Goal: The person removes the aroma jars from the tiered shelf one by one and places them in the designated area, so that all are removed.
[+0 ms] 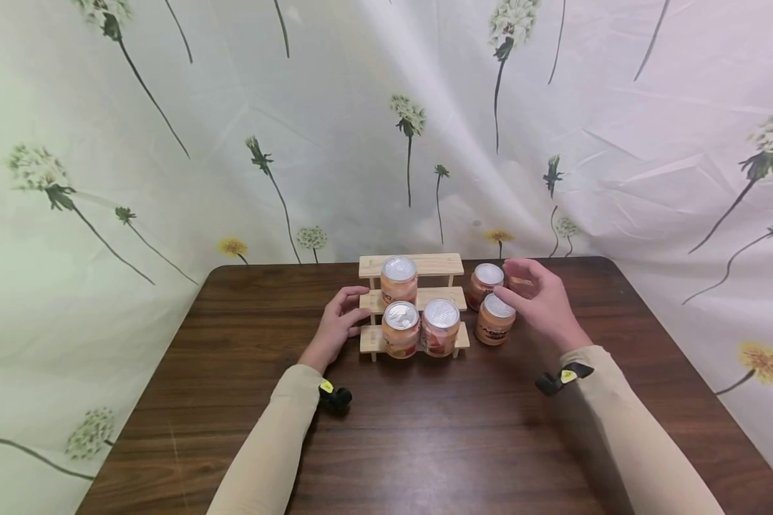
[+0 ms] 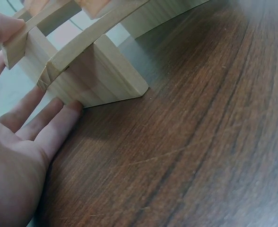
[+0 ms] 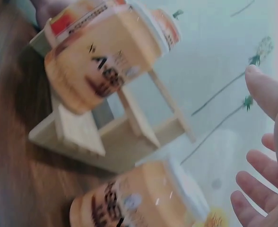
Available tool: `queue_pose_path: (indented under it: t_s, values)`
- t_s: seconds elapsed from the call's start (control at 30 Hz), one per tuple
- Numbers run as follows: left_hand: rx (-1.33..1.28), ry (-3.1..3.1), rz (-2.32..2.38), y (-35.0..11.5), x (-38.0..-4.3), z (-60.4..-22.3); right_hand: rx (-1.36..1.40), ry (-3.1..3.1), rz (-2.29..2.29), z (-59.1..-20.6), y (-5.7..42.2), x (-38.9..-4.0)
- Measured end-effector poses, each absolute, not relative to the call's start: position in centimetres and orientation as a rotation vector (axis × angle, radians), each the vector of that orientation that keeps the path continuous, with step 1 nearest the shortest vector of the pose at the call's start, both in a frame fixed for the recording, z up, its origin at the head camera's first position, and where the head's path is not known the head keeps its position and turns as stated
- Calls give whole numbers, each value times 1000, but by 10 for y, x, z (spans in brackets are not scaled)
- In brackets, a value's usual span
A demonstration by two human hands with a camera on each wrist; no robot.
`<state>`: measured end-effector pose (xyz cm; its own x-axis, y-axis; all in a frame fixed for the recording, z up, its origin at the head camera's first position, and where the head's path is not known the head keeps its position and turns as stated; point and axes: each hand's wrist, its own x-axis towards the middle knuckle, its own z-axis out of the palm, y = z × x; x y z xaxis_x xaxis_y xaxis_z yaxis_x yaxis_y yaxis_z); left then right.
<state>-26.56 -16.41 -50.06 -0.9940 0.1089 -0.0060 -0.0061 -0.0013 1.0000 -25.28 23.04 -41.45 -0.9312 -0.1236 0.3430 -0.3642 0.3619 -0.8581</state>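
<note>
My left hand (image 1: 340,325) is at the left end of a small three-step wooden rack (image 1: 438,265), its loosely extended fingertips touching the rack's side in the left wrist view. One orange-labelled can (image 1: 399,282) with a silver lid stands on the middle step. On the bottom step, a left can (image 1: 401,340) and a right can (image 1: 441,336) stand side by side. To the rack's right, a rear can (image 1: 479,285) and a front can (image 1: 494,327) stand on the table. My right hand (image 1: 544,300) hovers beside these two, thumb and fingers spread, holding nothing in the right wrist view.
The rack stands near the far edge of a dark wood-grain table (image 1: 412,443). Behind the table hangs a pale cloth (image 1: 348,143) printed with dandelions. Each wrist wears a black strap with a small camera.
</note>
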Motion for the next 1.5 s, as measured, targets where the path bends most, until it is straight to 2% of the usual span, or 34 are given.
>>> queue_pose_path:
  t_s: [0.4,0.73,1.13,1.5]
  values:
    - [101,2161,2165,-164,-262,-499,676,-2429,1641,-392,184,-262]
    - [121,2152,2169,-164,-263,-499,856,-2651,1452,-378,143,-272]
    - [121,2158,2170,-166,-264,-499,952,-2803,1343,-367,106,-284]
    - [118,2140,2195,-165,-264,-500,1024,-2798,1362,-363,90,-283]
